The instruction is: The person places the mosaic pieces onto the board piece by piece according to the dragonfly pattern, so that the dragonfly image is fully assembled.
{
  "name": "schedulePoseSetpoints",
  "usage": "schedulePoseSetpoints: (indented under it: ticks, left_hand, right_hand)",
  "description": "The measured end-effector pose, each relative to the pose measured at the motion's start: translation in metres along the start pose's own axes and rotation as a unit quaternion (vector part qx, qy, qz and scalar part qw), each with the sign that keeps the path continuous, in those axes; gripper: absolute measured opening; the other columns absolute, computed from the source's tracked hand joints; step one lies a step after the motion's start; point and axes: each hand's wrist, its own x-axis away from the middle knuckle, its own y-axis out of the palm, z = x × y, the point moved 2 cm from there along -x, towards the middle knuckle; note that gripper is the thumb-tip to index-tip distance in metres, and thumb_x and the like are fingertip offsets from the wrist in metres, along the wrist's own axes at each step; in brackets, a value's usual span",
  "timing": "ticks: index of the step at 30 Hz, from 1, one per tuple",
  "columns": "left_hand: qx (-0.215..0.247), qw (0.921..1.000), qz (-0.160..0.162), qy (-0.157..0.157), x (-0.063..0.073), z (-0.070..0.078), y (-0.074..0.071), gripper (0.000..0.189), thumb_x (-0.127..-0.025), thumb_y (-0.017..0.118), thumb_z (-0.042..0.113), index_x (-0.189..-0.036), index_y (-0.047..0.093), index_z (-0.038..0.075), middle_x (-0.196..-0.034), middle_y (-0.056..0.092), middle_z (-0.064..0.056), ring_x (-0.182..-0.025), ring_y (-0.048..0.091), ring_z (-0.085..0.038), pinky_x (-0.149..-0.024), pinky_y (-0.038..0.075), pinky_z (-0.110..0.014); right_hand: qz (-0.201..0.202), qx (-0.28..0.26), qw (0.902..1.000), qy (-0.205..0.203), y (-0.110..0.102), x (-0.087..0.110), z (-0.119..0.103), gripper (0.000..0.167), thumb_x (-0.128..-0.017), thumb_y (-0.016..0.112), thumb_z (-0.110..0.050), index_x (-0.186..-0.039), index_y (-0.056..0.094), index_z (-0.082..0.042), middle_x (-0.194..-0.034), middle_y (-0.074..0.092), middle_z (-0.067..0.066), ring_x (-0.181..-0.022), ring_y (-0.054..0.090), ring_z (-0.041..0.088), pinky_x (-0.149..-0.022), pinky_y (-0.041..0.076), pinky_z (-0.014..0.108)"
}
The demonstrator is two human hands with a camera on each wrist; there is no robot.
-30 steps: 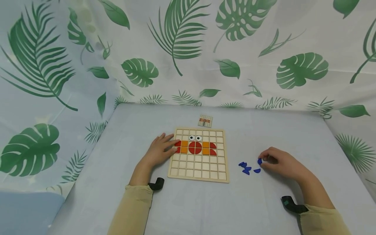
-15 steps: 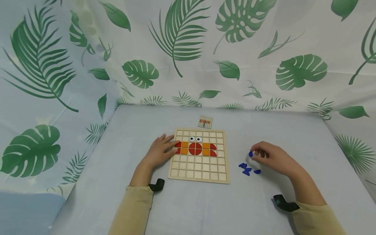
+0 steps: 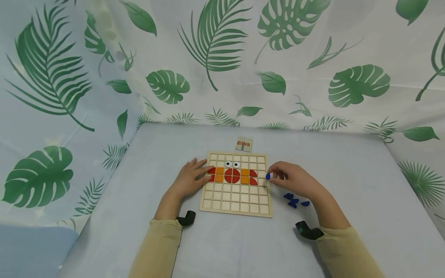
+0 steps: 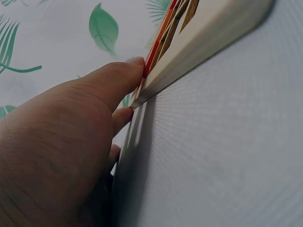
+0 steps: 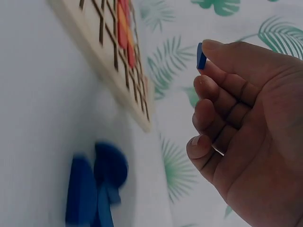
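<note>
A wooden grid board [image 3: 235,197] lies on the table, with red and orange tiles [image 3: 231,176] in a band across it and two round eye pieces [image 3: 232,164] above them. My left hand [image 3: 189,178] rests at the board's left edge, fingers fairly straight, fingertips touching the rim and the red tiles there. Between thumb and index finger, my right hand [image 3: 293,178] pinches a small blue tile [image 5: 201,56], held at the board's right edge in the head view. Several more blue tiles [image 3: 292,200] lie loose on the table, below the right hand.
A small picture card [image 3: 244,144] with a grid pattern lies just behind the board. The pale table [image 3: 167,143] meets a leaf-printed cloth [image 3: 222,96] at the back and sides. Dark wrist cameras sit at the left wrist [image 3: 186,218] and the right wrist [image 3: 308,231].
My right hand has lifted the blue tile from beside the loose pile and carried it left to the board's right edge. The left hand has stayed in place.
</note>
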Motion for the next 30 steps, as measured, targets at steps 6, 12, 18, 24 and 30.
schedulePoseSetpoints:
  ticks: [6,12,18,24,30]
  left_hand:
    - [0.004,1.0,-0.001,0.002,-0.001,0.002,0.0,0.047,-0.1,0.051,0.051,-0.145,0.049,0.038,-0.162,0.031,0.004,-0.155,0.012,-0.03,-0.127,0.007,-0.052]
    - [0.004,1.0,-0.002,0.004,0.0,0.003,0.0,0.047,-0.1,0.052,0.049,-0.145,0.05,0.037,-0.162,0.032,0.002,-0.155,0.013,-0.031,-0.126,0.008,-0.053]
    - [0.006,1.0,-0.003,0.003,0.0,0.003,-0.001,0.047,-0.1,0.052,0.05,-0.145,0.05,0.037,-0.162,0.032,0.002,-0.155,0.012,-0.031,-0.127,0.007,-0.052]
    - [0.002,0.9999,-0.009,-0.003,0.0,0.002,0.0,0.048,-0.1,0.051,0.051,-0.145,0.049,0.038,-0.162,0.031,0.003,-0.155,0.011,-0.03,-0.127,0.006,-0.051]
    - [0.001,0.9999,-0.011,-0.006,-0.001,0.001,0.0,0.048,-0.1,0.049,0.053,-0.145,0.048,0.039,-0.163,0.03,0.004,-0.155,0.01,-0.029,-0.127,0.006,-0.052]
  right_hand:
    - [-0.013,-0.018,0.9996,-0.014,0.011,-0.018,-0.018,0.02,-0.092,0.07,-0.026,-0.111,0.064,-0.019,-0.087,0.057,-0.004,-0.079,0.051,0.014,-0.065,0.046,0.027]
    - [-0.03,-0.026,0.9988,-0.026,0.023,-0.034,-0.032,0.018,-0.092,0.071,-0.027,-0.107,0.064,-0.018,-0.084,0.057,-0.004,-0.076,0.051,0.014,-0.063,0.045,0.029]
    - [-0.048,-0.041,0.9974,-0.034,0.038,-0.044,-0.045,0.02,-0.092,0.071,-0.027,-0.108,0.064,-0.018,-0.082,0.057,-0.005,-0.076,0.052,0.013,-0.065,0.046,0.028]
    - [-0.052,-0.036,0.9971,-0.042,0.05,-0.051,-0.056,0.015,-0.091,0.072,-0.027,-0.102,0.065,-0.019,-0.078,0.056,-0.005,-0.072,0.051,0.013,-0.062,0.046,0.028]
    - [-0.059,-0.039,0.9964,-0.047,0.062,-0.058,-0.065,0.014,-0.091,0.072,-0.027,-0.1,0.065,-0.018,-0.075,0.056,-0.005,-0.068,0.05,0.012,-0.06,0.044,0.027]
